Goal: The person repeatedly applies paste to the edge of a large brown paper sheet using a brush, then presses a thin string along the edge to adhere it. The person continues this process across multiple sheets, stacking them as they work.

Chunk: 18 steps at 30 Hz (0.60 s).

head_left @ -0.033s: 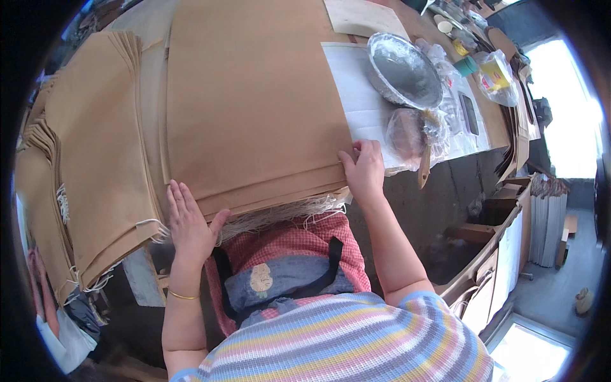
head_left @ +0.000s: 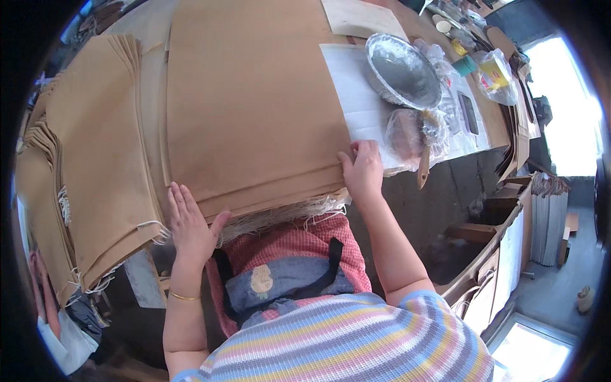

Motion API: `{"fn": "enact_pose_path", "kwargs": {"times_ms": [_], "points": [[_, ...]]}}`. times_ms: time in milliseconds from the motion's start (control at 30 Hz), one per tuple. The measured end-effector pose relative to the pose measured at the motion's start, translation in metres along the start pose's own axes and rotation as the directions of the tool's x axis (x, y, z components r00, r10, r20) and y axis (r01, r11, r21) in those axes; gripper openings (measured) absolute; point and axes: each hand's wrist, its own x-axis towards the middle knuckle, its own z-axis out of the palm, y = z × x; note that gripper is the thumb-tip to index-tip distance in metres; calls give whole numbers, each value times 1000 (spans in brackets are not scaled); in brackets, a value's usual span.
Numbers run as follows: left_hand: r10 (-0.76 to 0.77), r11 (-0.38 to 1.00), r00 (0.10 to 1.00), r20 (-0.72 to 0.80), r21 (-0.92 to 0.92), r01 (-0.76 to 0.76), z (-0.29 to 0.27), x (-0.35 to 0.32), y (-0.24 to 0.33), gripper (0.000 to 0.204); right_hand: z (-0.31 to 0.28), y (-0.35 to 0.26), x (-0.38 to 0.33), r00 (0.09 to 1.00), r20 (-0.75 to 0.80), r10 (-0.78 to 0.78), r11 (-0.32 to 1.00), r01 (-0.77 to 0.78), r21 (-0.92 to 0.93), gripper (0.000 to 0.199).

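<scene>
In front of me lies a wide stack of brown paper bags (head_left: 254, 108), with whitish cords (head_left: 280, 219) bunched under its near edge. My left hand (head_left: 193, 219) is open at the near left corner, its fingers stretched along the stack's side and the thumb apart. At the right edge, my right hand (head_left: 364, 172) rests with bent fingers against the paper. Its thumb is spread from them and touches the top; the fingertips are partly hidden. More brown bags with white cord handles (head_left: 102, 153) hang over the table's left front edge.
A metal bowl (head_left: 404, 71) with whitish residue stands on white sheets at right. Beside it are a brush (head_left: 424, 159) in plastic, a phone (head_left: 469, 113) and a bagged yellow package (head_left: 496, 77). An open-topped cart or bin (head_left: 490, 235) is at lower right. A red checked apron (head_left: 299, 242) covers my lap.
</scene>
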Motion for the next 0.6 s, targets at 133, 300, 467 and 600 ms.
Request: {"fn": "enact_pose_path", "kwargs": {"times_ms": [133,300,467,600], "points": [[60,972,989,-133,-218,-88,6,-4,-7,93,3,9,1,994,-23,-109,964,111,241,24],[-283,189,956,75,-973,133,-22,-44,-16,60,-103,6,6,850,525,48,366,-504,782,37],[-186,514,961,-207,-853,-84,-8,-50,3,9,-55,32,-20,973,216,-80,972,28,234,19],[175,854,750,-638,-281,-438,-48,-64,-28,12,-35,-18,-36,984,-22,-178,935,176,310,14]]}}
